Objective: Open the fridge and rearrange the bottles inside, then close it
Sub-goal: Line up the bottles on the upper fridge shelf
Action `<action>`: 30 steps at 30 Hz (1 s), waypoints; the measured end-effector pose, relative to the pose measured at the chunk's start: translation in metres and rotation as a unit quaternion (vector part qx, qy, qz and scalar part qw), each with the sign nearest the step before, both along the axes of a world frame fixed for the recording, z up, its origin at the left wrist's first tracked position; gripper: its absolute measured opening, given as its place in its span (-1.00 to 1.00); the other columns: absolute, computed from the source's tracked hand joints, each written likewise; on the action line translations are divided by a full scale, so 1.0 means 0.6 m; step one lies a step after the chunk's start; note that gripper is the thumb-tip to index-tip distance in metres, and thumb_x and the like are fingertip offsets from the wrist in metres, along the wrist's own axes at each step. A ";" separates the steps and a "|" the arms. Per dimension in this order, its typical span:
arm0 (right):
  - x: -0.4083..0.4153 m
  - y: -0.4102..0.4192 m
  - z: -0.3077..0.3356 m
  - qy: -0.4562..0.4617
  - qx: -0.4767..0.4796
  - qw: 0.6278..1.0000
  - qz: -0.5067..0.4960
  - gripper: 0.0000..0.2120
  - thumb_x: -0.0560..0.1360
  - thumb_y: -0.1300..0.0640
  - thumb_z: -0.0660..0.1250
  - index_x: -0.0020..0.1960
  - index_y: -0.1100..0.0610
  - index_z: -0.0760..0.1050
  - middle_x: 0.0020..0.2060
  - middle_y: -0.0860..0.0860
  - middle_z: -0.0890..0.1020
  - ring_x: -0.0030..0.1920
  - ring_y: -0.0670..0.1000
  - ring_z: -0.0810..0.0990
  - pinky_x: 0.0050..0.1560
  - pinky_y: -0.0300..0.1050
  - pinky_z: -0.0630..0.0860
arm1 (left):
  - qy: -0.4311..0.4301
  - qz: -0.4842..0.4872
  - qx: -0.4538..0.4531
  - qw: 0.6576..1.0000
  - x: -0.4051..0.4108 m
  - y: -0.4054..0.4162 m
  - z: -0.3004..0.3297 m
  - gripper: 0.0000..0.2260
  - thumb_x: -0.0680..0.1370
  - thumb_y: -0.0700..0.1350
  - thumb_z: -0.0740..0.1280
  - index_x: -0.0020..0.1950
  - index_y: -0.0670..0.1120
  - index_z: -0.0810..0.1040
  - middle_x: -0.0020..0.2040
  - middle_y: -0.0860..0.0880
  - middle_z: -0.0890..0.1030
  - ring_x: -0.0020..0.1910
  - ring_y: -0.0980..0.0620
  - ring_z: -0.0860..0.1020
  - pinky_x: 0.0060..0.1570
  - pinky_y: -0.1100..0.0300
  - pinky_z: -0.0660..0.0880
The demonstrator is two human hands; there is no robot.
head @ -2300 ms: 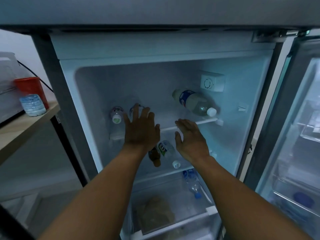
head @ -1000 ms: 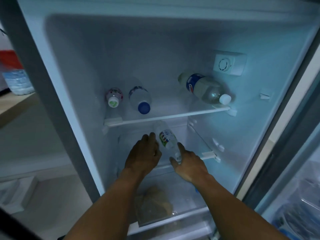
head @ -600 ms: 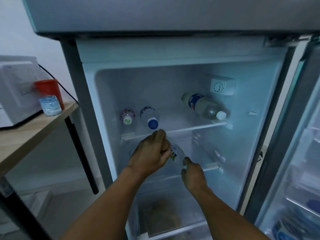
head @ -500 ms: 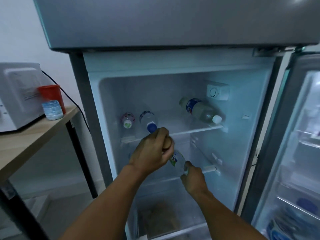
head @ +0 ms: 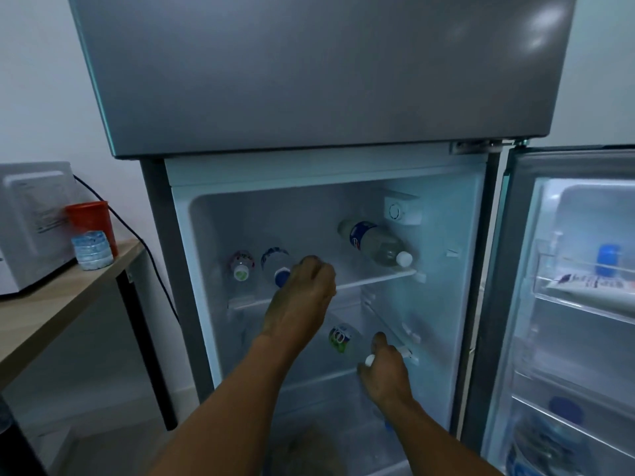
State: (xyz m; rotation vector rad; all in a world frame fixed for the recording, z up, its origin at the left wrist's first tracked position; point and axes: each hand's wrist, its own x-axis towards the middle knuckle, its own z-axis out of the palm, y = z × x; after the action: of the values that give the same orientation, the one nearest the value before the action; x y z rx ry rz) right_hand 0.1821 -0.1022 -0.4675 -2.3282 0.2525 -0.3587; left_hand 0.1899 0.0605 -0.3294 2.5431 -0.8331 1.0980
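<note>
The fridge (head: 323,77) stands with its lower door (head: 515,304) swung open to the right. On the upper shelf (head: 378,277) lie a pink-label bottle (head: 241,267), a blue-cap bottle (head: 275,261) and a large blue-label bottle (head: 374,242). My left hand (head: 302,297) is a closed fist at that shelf's front edge, next to the blue-cap bottle; a small brown bottle seems to be inside it, almost fully hidden. On the lower shelf (head: 319,376) lies a green-label bottle (head: 342,340). My right hand (head: 386,372) grips it at its white-cap end.
The door racks hold a blue-cap bottle (head: 606,264), a white tube (head: 591,286) and more bottles lower down. A brownish bag (head: 309,451) lies in the drawer below. A wooden table (head: 51,304) at left carries a microwave (head: 31,221), a red cup (head: 91,219) and a crushed bottle (head: 91,250).
Both hands went down to the lower shelf and closed. My left fist has since risen to the upper shelf's edge; my right hand has stayed at the green-label bottle's cap end. The view pulled back.
</note>
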 end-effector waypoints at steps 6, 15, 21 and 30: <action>-0.002 -0.001 0.060 -0.187 0.000 0.982 0.007 -0.73 0.59 0.12 0.29 0.25 0.18 0.40 -0.07 0.10 0.58 -0.08 0.09 0.59 -0.15 -0.15 0.46 | -0.060 0.101 0.043 0.992 0.044 -0.004 -0.023 -0.70 0.38 -0.13 0.53 0.09 -0.06 0.61 -0.07 -0.06 0.56 -0.15 -0.08 0.52 -0.19 0.08 0.38; -0.011 -0.039 0.189 -0.395 0.023 0.914 -0.092 -0.83 0.48 0.14 0.41 -0.02 0.18 0.48 -0.30 0.06 0.58 -0.33 0.08 0.53 -0.31 -0.14 0.39 | 0.068 0.206 0.072 0.973 0.097 -0.011 -0.005 -0.66 0.54 -0.20 0.19 0.31 -0.05 0.41 0.30 -0.09 0.44 0.29 -0.15 0.34 0.30 -0.29 0.19; -0.025 -0.037 0.289 -0.503 0.036 0.852 -0.138 -0.87 0.47 0.15 0.40 -0.09 0.19 0.49 -0.38 0.01 0.50 -0.39 0.03 0.43 -0.36 -0.16 0.26 | 0.099 0.248 0.067 0.961 0.100 -0.003 -0.009 -0.53 0.59 0.13 0.13 0.44 -0.06 0.23 0.44 -0.15 0.27 0.43 -0.24 0.18 0.34 -0.31 0.11; -0.014 0.001 0.297 -0.506 0.068 0.855 -0.090 -0.78 0.57 0.08 0.37 0.02 0.24 0.44 -0.24 0.08 0.55 -0.31 0.02 0.49 -0.30 -0.21 0.36 | 0.109 0.202 0.042 0.972 0.082 0.035 -0.041 -0.44 0.59 0.14 0.15 0.56 0.06 0.11 0.55 -0.08 0.15 0.55 -0.13 0.01 0.36 -0.27 0.13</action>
State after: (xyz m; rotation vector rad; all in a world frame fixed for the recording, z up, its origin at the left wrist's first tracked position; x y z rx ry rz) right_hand 0.1739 -0.1015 -0.2895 -1.6852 -0.0377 -1.5221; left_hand 0.2391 0.0816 -0.3539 2.9201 -0.3187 0.8716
